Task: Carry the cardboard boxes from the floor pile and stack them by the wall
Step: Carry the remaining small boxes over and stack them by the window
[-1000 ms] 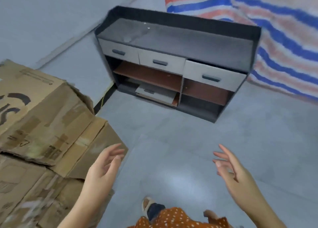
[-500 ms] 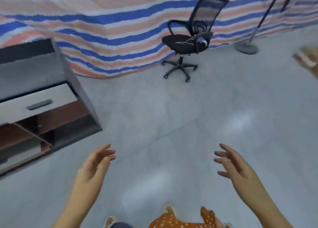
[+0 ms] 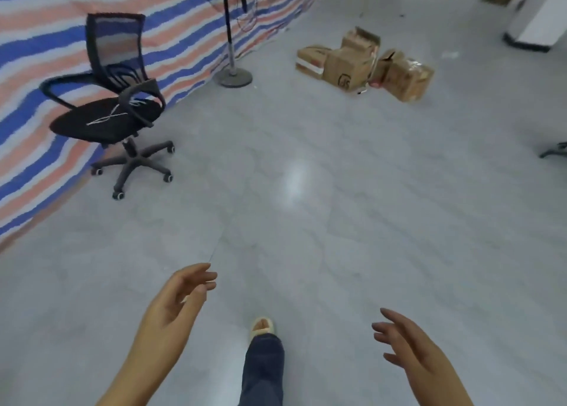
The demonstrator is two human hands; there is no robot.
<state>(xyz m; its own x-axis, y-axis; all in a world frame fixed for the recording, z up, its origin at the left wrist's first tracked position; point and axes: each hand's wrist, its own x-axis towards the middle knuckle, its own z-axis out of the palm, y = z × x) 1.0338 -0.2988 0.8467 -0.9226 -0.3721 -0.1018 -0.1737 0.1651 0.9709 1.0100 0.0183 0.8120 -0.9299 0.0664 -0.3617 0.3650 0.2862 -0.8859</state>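
Left hand (image 3: 175,301) and right hand (image 3: 411,347) spread, empty, above grey floor (image 3: 337,221); cardboard boxes (image 3: 365,65) far ahead.

Soft, blurry; glare on floor (image 3: 294,178)

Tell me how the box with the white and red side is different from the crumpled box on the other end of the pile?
The left box lies low and flat with a white and red side; the right box is plain brown. The left box looks neat and square, while the right box looks dented, tipped, its flap open. Both are brown cardboard, resting on the grey floor in one pile.
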